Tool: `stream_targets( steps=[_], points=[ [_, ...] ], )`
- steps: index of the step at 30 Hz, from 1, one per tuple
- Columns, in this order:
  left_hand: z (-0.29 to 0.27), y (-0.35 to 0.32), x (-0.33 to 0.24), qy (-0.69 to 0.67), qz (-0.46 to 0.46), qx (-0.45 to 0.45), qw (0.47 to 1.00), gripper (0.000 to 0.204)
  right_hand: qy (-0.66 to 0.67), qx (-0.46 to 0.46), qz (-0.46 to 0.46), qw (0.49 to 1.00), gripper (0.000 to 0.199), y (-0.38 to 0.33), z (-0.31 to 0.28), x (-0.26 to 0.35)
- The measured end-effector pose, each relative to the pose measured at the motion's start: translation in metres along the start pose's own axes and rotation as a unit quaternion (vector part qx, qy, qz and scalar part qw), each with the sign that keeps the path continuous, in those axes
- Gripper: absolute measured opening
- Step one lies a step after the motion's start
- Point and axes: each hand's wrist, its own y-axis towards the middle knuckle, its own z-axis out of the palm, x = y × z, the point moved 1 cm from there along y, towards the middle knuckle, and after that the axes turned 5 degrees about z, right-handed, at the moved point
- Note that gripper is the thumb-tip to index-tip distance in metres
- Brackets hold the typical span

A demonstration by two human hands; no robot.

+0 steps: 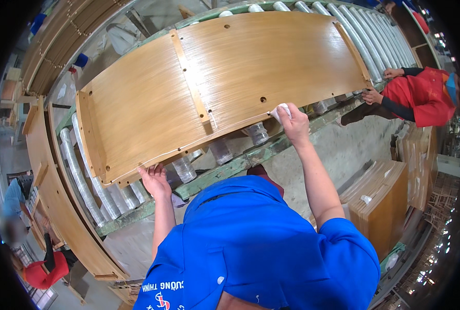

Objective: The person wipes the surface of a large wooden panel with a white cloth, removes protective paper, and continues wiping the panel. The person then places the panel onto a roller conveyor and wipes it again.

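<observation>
A long, light-brown wooden panel (142, 108) lies across a roller conveyor, with cross strips and several drilled holes. My right hand (294, 124) is closed around a small white squeeze bottle (281, 112), its tip at the panel's near edge. From the tip a thin white line, like glue, runs left along that edge to the near left corner. Beside that corner my left hand (156, 181) touches the edge, palm up and fingers apart, holding nothing. A wooden strip (188, 77) crosses the panel left of its middle, with end strips at both sides.
Wrapped rollers (354, 44) and a green conveyor frame (225, 171) support the panel. A person in red (416, 95) has a hand by its right end. Stacked boards (377, 194) stand at right; another long panel (59, 206) lies at left, where other people work.
</observation>
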Motion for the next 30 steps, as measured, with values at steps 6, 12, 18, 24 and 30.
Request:
stream_targets(
  steps=[6, 12, 18, 24, 30],
  points=[
    [0.006, 0.0, 0.0, 0.0, -0.003, -0.04, 0.999, 0.052, 0.002, 0.01, -0.006, 1.0, 0.024, 0.001, -0.004, -0.012],
    [0.013, -0.002, 0.004, -0.002, 0.016, -0.075, 0.997, 0.054, 0.008, -0.046, -0.001, 0.999, 0.025, 0.015, -0.025, -0.039],
    [0.02, 0.0, 0.005, -0.029, 0.027, -0.115, 0.993, 0.051, -0.01, -0.107, 0.023, 0.994, 0.026, 0.037, -0.062, -0.085],
    [0.034, -0.001, 0.005, -0.077, 0.036, -0.143, 0.986, 0.046, -0.021, -0.185, 0.051, 0.981, 0.025, 0.066, -0.108, -0.133],
    [0.054, -0.007, 0.014, -0.107, 0.028, -0.197, 0.974, 0.044, -0.026, -0.179, 0.07, 0.981, 0.026, 0.081, -0.138, -0.165]
  ],
)
